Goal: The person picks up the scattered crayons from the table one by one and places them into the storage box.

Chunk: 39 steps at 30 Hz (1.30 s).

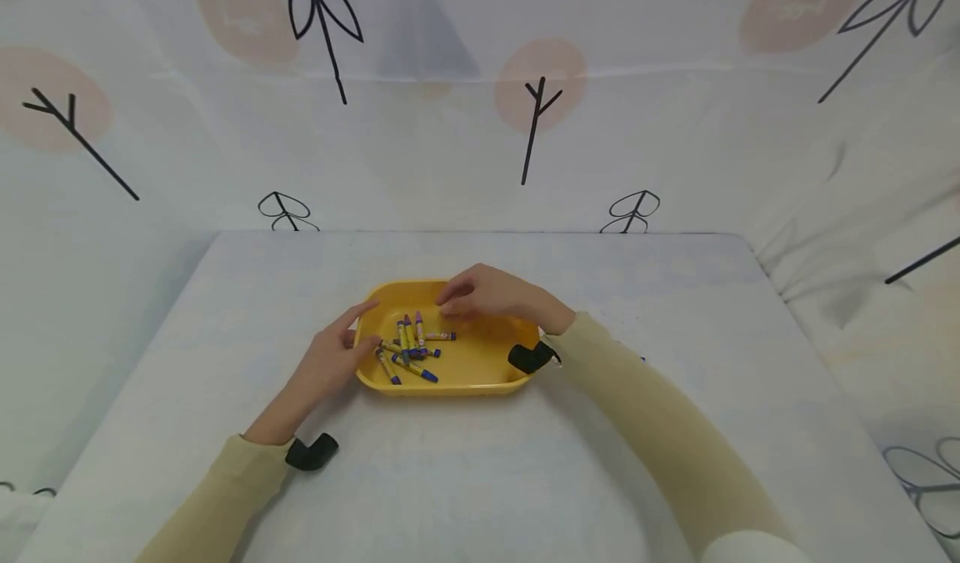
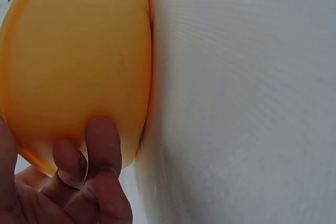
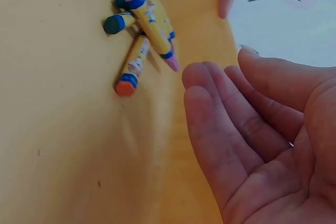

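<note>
A yellow plastic tray (image 1: 480,371) stands on the table with several crayons (image 1: 405,339) heaped in its left part. My left hand (image 1: 337,354) grips the tray's left end, its thumb and index finger over the rim. In the left wrist view other fingers (image 2: 103,140) press against the outer wall. Over the far right part of the tray hovers my right hand (image 1: 483,290), fingers slightly bent, holding nothing. Seen from the right wrist, a crayon with a pink tip (image 3: 152,27) lies on the pile, apart from the fingertips (image 3: 199,103). An orange-ended crayon (image 3: 131,69) lies nearby.
A white cloth covers the table (image 1: 465,480). Patterned fabric (image 1: 450,154) hangs behind it and along the sides. A small blue spot (image 1: 642,359) shows beside the right sleeve, mostly hidden. Black wrist cameras (image 1: 312,452) sit on both sleeves.
</note>
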Motion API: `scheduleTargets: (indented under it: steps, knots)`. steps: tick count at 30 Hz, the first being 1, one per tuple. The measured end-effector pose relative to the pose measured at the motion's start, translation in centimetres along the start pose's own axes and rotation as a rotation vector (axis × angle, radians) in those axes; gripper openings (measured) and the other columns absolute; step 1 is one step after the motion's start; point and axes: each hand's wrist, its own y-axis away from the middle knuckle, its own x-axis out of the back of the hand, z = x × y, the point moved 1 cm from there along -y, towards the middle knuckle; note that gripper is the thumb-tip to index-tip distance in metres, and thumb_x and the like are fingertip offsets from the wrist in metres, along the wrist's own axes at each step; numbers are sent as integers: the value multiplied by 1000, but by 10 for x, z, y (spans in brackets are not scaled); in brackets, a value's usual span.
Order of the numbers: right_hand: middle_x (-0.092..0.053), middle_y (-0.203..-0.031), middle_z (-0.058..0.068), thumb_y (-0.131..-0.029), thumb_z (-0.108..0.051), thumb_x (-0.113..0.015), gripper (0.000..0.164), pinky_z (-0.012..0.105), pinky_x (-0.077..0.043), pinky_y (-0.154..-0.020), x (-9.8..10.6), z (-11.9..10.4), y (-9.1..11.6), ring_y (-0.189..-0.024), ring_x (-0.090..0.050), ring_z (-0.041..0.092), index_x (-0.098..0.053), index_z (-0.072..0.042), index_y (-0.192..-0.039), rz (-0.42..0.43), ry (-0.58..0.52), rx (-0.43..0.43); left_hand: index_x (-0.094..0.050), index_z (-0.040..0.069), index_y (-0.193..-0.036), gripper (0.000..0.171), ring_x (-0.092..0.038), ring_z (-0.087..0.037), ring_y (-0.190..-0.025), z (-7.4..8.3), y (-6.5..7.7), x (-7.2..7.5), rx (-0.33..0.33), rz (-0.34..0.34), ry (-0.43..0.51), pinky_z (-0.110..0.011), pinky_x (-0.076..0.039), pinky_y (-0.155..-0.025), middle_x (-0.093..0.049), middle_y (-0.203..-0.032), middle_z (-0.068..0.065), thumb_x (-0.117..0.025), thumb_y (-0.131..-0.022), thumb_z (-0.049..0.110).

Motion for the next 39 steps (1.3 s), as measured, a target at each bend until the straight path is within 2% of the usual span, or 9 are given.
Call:
scheduleTargets:
  steps: [4,8,13,17,21,27,32,39]
  knots:
    - [-71,-114,7,-98,-24,-65,37,35,-53,-89,18,5,24,-105,-67,23,-65,0,-126,17,19,9,-38,25,-153,58,-54,-20,-69,-1,-1,0,-1,1,1,-32,-42,-60,-66,-90,-11,-60,-99,28]
    - [-70,-114,9,-97,-28,-66,41,37,-52,-91,43,15,62,-106,-65,26,-64,-1,-127,67,31,-4,-38,25,-153,58,-56,-20,-72,-2,-1,0,1,-3,-2,-32,-44,-62,-67,-96,-12,-60,-99,28]
    - [-67,-119,17,-96,-28,-67,43,39,-51,-92,69,37,112,-109,-63,31,-62,1,-128,148,-3,-50,-38,26,-153,58,-56,-21,-73,-2,-1,1,14,5,-13,-33,-44,-62,-66,-99,-13,-60,-99,27]
    - [-67,-121,16,-96,-24,-68,41,36,-51,-91,76,58,147,-108,-63,29,-62,1,-128,186,53,-113,-38,26,-153,58,-55,-21,-70,-1,-1,1,13,2,-11,-33,-44,-61,-65,-96,-12,-60,-99,27]
    - [-70,-111,7,-93,-18,-70,33,32,-51,-86,73,78,173,-100,-64,21,-66,-1,-121,193,188,-131,-38,26,-153,58,-54,-20,-67,-2,-1,0,5,1,-5,-32,-43,-60,-64,-92,-11,-60,-99,27]
    - [-65,-89,-4,-84,-17,-80,21,29,-48,-73,63,104,189,-84,-57,16,-71,-9,-101,196,377,-130,-38,26,-153,58,-55,-21,-70,-1,0,0,2,1,2,-33,-44,-61,-65,-98,-13,-60,-99,26]
    - [-59,-80,-4,-80,-16,-83,19,29,-46,-68,59,115,190,-78,-54,17,-69,-14,-92,220,415,-164,-38,26,-153,58,-56,-21,-73,0,0,1,12,0,9,-33,-44,-62,-66,-101,-14,-60,-99,26]
    - [-59,-78,-3,-83,-15,-80,14,30,-44,-65,60,113,189,-76,-53,17,-70,-14,-91,205,418,-160,-38,26,-153,58,-53,-21,-68,1,1,2,23,-1,4,-33,-43,-60,-64,-93,-12,-60,-99,25]
